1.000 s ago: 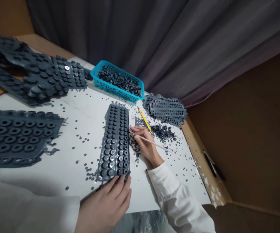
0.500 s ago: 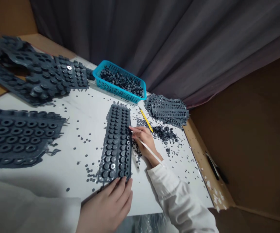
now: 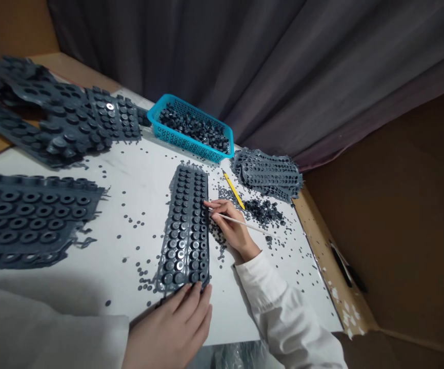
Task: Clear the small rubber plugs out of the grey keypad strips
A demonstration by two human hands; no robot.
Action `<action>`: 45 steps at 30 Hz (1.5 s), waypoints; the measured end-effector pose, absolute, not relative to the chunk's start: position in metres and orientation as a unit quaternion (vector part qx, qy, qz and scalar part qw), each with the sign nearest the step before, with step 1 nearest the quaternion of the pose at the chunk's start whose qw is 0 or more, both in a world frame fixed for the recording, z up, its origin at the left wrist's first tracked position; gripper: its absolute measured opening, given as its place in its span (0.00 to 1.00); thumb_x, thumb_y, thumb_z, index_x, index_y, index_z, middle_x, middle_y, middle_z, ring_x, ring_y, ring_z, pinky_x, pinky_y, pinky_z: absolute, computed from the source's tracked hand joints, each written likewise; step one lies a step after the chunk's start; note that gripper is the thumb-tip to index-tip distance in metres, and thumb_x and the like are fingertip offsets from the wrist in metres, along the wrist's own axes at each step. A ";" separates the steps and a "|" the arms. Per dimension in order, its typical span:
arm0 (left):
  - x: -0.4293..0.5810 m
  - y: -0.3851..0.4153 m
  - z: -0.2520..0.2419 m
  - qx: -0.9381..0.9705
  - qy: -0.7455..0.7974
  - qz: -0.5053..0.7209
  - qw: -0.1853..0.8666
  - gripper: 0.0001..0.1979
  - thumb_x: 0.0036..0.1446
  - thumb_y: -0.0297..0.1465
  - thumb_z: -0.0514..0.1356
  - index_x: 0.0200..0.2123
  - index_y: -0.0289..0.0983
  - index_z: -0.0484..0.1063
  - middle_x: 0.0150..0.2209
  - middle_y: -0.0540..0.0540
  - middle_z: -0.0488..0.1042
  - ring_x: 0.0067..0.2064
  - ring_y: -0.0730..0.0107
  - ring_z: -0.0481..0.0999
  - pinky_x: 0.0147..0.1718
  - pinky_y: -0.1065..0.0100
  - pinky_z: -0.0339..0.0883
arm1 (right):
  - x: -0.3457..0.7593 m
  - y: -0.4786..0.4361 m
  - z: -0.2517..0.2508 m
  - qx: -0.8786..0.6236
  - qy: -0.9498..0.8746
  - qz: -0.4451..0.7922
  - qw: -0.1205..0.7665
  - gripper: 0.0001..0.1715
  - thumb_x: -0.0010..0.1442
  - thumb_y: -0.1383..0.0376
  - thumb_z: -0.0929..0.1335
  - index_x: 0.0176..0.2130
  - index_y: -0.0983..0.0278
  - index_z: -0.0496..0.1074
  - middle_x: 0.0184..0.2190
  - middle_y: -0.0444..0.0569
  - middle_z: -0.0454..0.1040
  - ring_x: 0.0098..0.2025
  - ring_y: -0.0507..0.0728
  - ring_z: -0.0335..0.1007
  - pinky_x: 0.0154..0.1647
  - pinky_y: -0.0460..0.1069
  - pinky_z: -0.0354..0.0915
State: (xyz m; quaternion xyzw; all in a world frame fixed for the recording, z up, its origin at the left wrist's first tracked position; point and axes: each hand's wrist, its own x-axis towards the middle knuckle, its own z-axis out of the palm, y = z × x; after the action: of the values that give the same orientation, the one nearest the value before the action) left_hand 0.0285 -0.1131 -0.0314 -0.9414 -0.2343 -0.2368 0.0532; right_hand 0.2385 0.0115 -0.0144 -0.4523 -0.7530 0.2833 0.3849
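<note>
A long dark grey rubber sheet [image 3: 185, 225] studded with round moulded rings lies on the white tabletop [image 3: 137, 169]. My left hand [image 3: 176, 328] lies flat, its fingertips pressing the sheet's near end. My right hand [image 3: 231, 225] pinches a thin white stick [image 3: 245, 224], whose tip touches the sheet's right edge. Loose rubber rings [image 3: 266, 211] are heaped just right of that hand.
A blue basket [image 3: 191, 128] of rubber rings stands at the back. A stack of punched sheets [image 3: 270, 174] and a yellow pencil [image 3: 233, 188] lie right of it. Larger rubber sheets [image 3: 25, 215] cover the left side. Small discs litter the table. A cardboard wall [image 3: 399, 215] stands right.
The stick swung from pointing at my wrist back out to the right, while its tip stayed at the sheet's right edge. My left hand stayed on the sheet's near end.
</note>
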 end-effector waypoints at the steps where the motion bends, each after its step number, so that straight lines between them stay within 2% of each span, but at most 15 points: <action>1: 0.028 -0.113 -0.031 -0.941 -0.234 -0.239 0.052 0.15 0.64 0.35 0.49 0.43 0.42 0.75 0.49 0.48 0.75 0.49 0.64 0.69 0.51 0.61 0.51 | 0.239 0.012 -0.015 -0.454 -0.746 0.290 0.391 0.09 0.64 0.58 0.65 0.34 0.60 0.66 0.46 0.54 0.76 0.52 0.60 0.70 0.52 0.59 0.64; 6: 0.028 -0.112 -0.032 -0.939 -0.237 -0.246 0.049 0.16 0.64 0.34 0.49 0.42 0.41 0.76 0.48 0.48 0.76 0.49 0.64 0.70 0.51 0.62 0.52 | 0.239 0.011 -0.015 -0.450 -0.745 0.281 0.404 0.08 0.64 0.60 0.65 0.34 0.60 0.66 0.45 0.54 0.76 0.50 0.59 0.72 0.50 0.58 0.66; 13: 0.030 -0.114 -0.032 -0.943 -0.232 -0.233 0.054 0.14 0.63 0.37 0.51 0.44 0.41 0.75 0.50 0.46 0.73 0.50 0.63 0.68 0.51 0.60 0.51 | 0.241 0.020 -0.015 -0.457 -0.805 0.146 0.350 0.06 0.64 0.62 0.65 0.33 0.59 0.68 0.44 0.51 0.78 0.46 0.60 0.70 0.47 0.58 0.65; 17: 0.029 -0.114 -0.033 -0.942 -0.236 -0.232 0.054 0.14 0.62 0.36 0.52 0.45 0.41 0.74 0.50 0.46 0.73 0.50 0.63 0.68 0.51 0.60 0.51 | 0.245 0.030 -0.017 -0.493 -0.773 0.087 0.390 0.06 0.64 0.63 0.64 0.33 0.59 0.68 0.43 0.51 0.77 0.45 0.59 0.72 0.46 0.57 0.66; 20: 0.029 -0.114 -0.033 -0.941 -0.234 -0.238 0.054 0.14 0.63 0.36 0.51 0.44 0.42 0.75 0.50 0.47 0.73 0.50 0.63 0.68 0.51 0.61 0.51 | 0.246 0.029 -0.016 -0.497 -0.743 0.141 0.425 0.06 0.64 0.62 0.64 0.34 0.59 0.67 0.43 0.52 0.77 0.47 0.59 0.73 0.49 0.57 0.66; 25: 0.029 -0.113 -0.031 -0.938 -0.240 -0.244 0.054 0.15 0.63 0.36 0.50 0.43 0.42 0.75 0.49 0.48 0.74 0.50 0.65 0.68 0.51 0.62 0.52 | 0.241 0.024 -0.018 -0.464 -0.744 0.262 0.404 0.08 0.63 0.58 0.65 0.34 0.60 0.66 0.48 0.53 0.76 0.55 0.60 0.68 0.55 0.59 0.62; 38: 0.030 -0.113 -0.031 -0.936 -0.241 -0.252 0.051 0.18 0.65 0.33 0.47 0.42 0.41 0.76 0.48 0.48 0.76 0.49 0.64 0.70 0.50 0.62 0.53 | 0.241 0.031 -0.016 -0.445 -0.703 0.355 0.427 0.10 0.62 0.57 0.66 0.33 0.60 0.66 0.42 0.51 0.77 0.51 0.58 0.73 0.51 0.56 0.66; 42: 0.031 -0.112 -0.030 -0.929 -0.248 -0.268 0.052 0.20 0.66 0.32 0.44 0.41 0.42 0.77 0.47 0.50 0.77 0.48 0.66 0.70 0.50 0.63 0.54 | 0.242 0.031 -0.021 -0.443 -0.709 0.349 0.424 0.08 0.63 0.59 0.66 0.34 0.61 0.67 0.42 0.51 0.77 0.51 0.59 0.73 0.50 0.56 0.65; 45: 0.030 -0.112 -0.031 -0.929 -0.247 -0.272 0.053 0.21 0.66 0.31 0.43 0.41 0.42 0.77 0.47 0.50 0.77 0.48 0.66 0.71 0.50 0.63 0.55 | 0.244 0.033 -0.025 -0.452 -0.741 0.278 0.411 0.07 0.63 0.60 0.66 0.33 0.60 0.67 0.40 0.51 0.77 0.48 0.60 0.74 0.48 0.56 0.66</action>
State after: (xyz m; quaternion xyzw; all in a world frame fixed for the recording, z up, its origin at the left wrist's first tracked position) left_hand 0.0303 -0.1119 -0.0307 -0.9286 -0.2472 -0.2715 0.0533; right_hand 0.2442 0.0332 -0.0248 -0.4521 -0.7411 0.2776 0.4114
